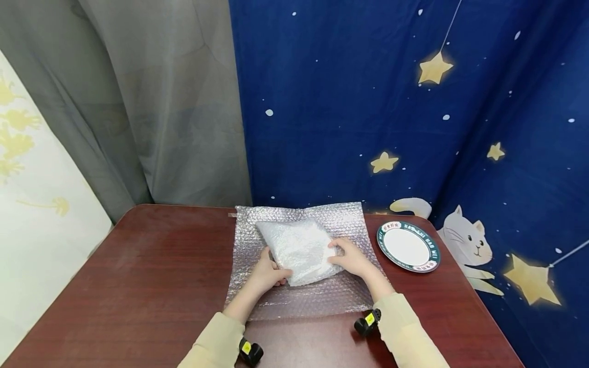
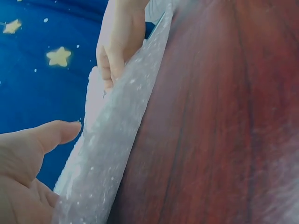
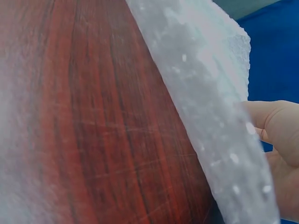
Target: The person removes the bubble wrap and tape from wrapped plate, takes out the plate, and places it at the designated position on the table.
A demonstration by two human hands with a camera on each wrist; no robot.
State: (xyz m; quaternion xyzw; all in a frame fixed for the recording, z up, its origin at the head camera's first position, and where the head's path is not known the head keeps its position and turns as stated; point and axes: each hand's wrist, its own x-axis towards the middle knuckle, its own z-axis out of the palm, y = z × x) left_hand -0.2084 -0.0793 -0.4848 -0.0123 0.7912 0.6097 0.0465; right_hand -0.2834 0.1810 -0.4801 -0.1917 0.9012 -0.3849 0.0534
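A white, roughly four-sided wrapped package (image 1: 301, 250) lies over a wide sheet of clear bubble wrap (image 1: 299, 305). My left hand (image 1: 266, 273) grips its left side, thumb on the near left corner and fingers along the left edge. At its right edge, my right hand (image 1: 353, 258) holds on with thumb and fingers spread apart. The left wrist view shows the left hand (image 2: 23, 163) beside the sheet's near edge (image 2: 121, 116), and the right hand (image 2: 124, 32) farther off. What the package contains is hidden.
A round plate (image 1: 405, 247) with a dark green lettered rim lies to the right of the bubble wrap. All this is on a reddish-brown wooden table (image 1: 161, 271). Behind the table hang a grey curtain (image 1: 179, 102) and a blue star-patterned curtain (image 1: 331, 102).
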